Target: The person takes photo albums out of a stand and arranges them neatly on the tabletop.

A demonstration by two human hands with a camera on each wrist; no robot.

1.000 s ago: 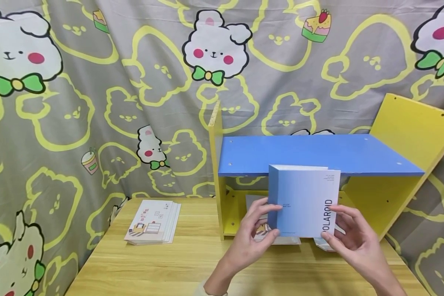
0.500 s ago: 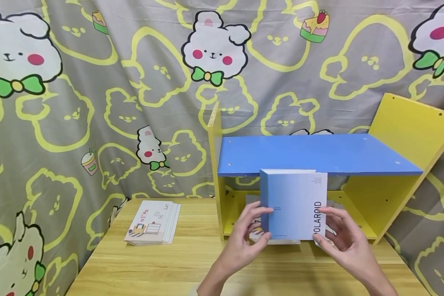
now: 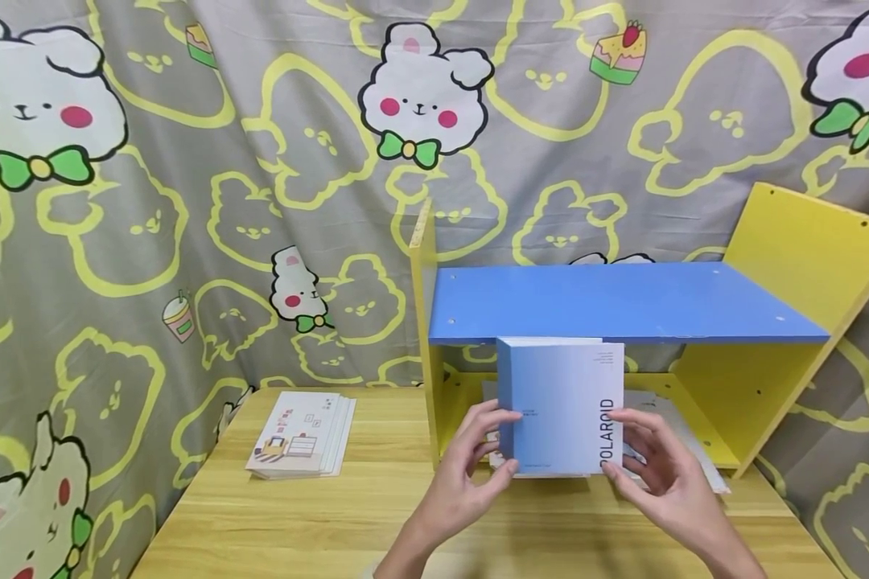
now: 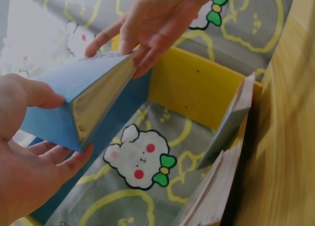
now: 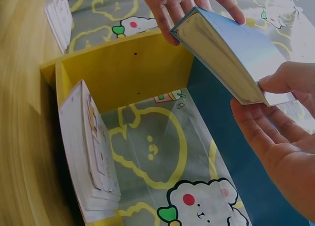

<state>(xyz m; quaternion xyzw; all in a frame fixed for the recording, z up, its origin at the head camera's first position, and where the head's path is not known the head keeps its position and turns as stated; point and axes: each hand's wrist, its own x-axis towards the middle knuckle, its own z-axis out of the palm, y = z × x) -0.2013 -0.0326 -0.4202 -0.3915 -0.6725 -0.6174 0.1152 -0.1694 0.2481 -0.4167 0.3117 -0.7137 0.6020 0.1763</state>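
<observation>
A blue-to-white photo album (image 3: 561, 410) marked POLAROID is held upright in front of the shelf, its cover facing me. My left hand (image 3: 467, 462) pinches its spine side between thumb and fingers. At the opposite edge, my right hand (image 3: 659, 466) grips the cover with the thumb in front. Pale page edges of the album (image 4: 101, 98) show in the left wrist view. Behind and below it, a stack of printed booklets (image 5: 88, 152) lies on the shelf's bottom board, partly hidden by the album in the head view. Another flat stack (image 3: 684, 434) lies to its right.
The shelf has yellow side panels (image 3: 789, 297) and a blue middle board (image 3: 608, 301), just behind the album's top. A stack of illustrated booklets (image 3: 297, 434) lies on the wooden table (image 3: 319, 523) to the left. A patterned curtain (image 3: 261, 104) hangs behind.
Both hands have carried the album to the left and slightly down. More of the flat stack at right now shows from behind it.
</observation>
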